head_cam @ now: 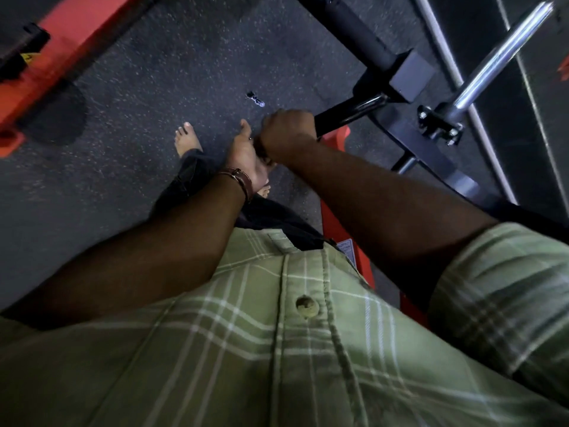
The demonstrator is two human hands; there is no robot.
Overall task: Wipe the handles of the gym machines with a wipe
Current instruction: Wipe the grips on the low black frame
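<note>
A downward view from head height is given, over a green plaid shirt (277, 349) and two bare forearms reaching forward. The right hand (288, 132) is seen as a fist, its fingers curled tightly round the end of a black handle (351, 112) of a gym machine. The handle runs up and to the right from the fist to a grey block (411, 75), where a thicker black padded bar (354, 29) is joined. A shiny chrome peg (498, 57) is mounted just right of that block, slanting up toward the corner.

The left hand (246, 155) is held just beside the right wrist, touching it, with the thumb stretched forward; whether anything is gripped by its fingers cannot be told, as they are hidden under the right hand. A brown strap (238, 181) is worn on the left wrist. No wipe can be made out.

Below the hands, bare feet (186, 138) are planted on dark speckled flooring (138, 87). Orange machine frames are seen at the upper left (61, 44) and beneath the right forearm (358, 251).
</note>
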